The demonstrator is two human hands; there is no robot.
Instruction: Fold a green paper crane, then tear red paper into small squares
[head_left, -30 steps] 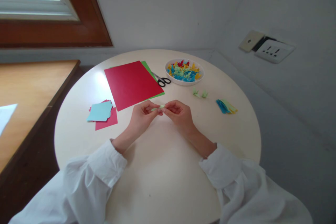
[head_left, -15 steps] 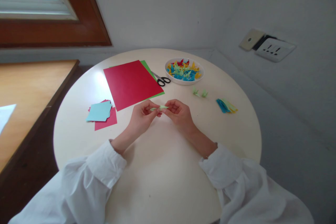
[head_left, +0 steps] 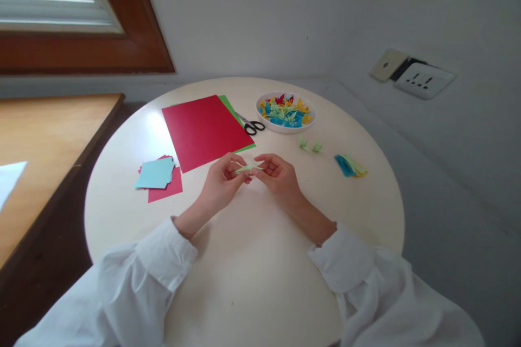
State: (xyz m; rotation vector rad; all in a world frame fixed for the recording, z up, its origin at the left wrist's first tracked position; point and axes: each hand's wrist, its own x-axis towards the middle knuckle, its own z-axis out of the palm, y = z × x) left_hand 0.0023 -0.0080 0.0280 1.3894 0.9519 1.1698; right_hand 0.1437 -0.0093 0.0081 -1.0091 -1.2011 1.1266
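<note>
A small pale green paper crane [head_left: 249, 168] is pinched between my two hands over the middle of the round table. My left hand [head_left: 223, 180] grips its left side with thumb and fingers, and my right hand [head_left: 278, 178] grips its right side. The crane's pointed ends spread out to left and right; its lower part is hidden by my thumbs. Beyond my right hand stand two small pale green folded cranes [head_left: 310, 146]. Further right lies a bunch of blue, green and yellow folded paper pieces [head_left: 350, 165].
On the white round table [head_left: 252, 282], a red sheet [head_left: 207, 133] overlaps a green sheet [head_left: 230, 108]. Scissors [head_left: 254, 127] with black handles lie beside a white bowl [head_left: 285, 129] of colourful folded cranes. Light blue squares [head_left: 154, 173] rest on red squares [head_left: 165, 194] at left.
My fingertips have opened a little around the crane, so more of its spread, pointed shape shows. Both hands stay in nearly the same place. The view has shifted slightly.
</note>
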